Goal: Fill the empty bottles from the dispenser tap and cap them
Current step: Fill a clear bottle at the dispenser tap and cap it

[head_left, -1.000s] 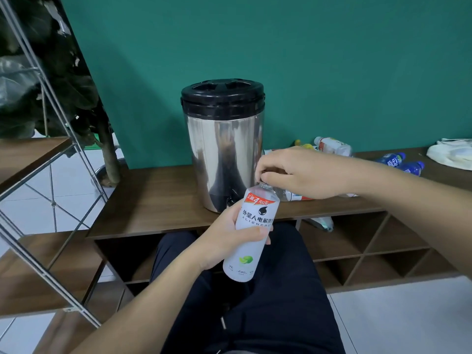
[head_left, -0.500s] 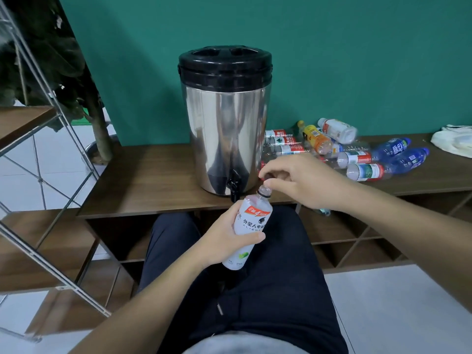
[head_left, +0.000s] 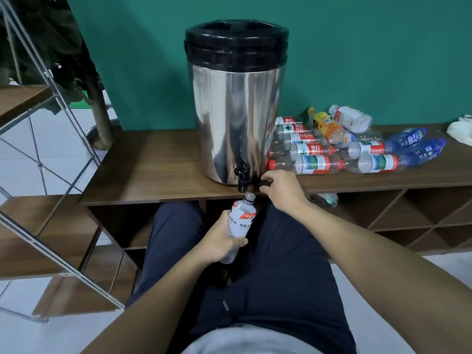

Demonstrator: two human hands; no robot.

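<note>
Left hand [head_left: 220, 242] wrapped round the uncapped bottle [head_left: 240, 224], mouth just under the dispenser tap [head_left: 242, 176], right hand [head_left: 282, 189] on the shelf edge – fingertips pinching a small dark cap [head_left: 265, 183], mostly hidden.

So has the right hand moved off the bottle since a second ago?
Yes. The right hand has left the bottle mouth and gone right, onto the shelf edge beside the dispenser, pinching a small dark cap.

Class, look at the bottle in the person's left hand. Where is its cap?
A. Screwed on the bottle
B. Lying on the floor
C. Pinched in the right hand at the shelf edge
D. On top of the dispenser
C: the bottle has an open neck under the tap, and the right hand pinches a small dark cap.
</note>
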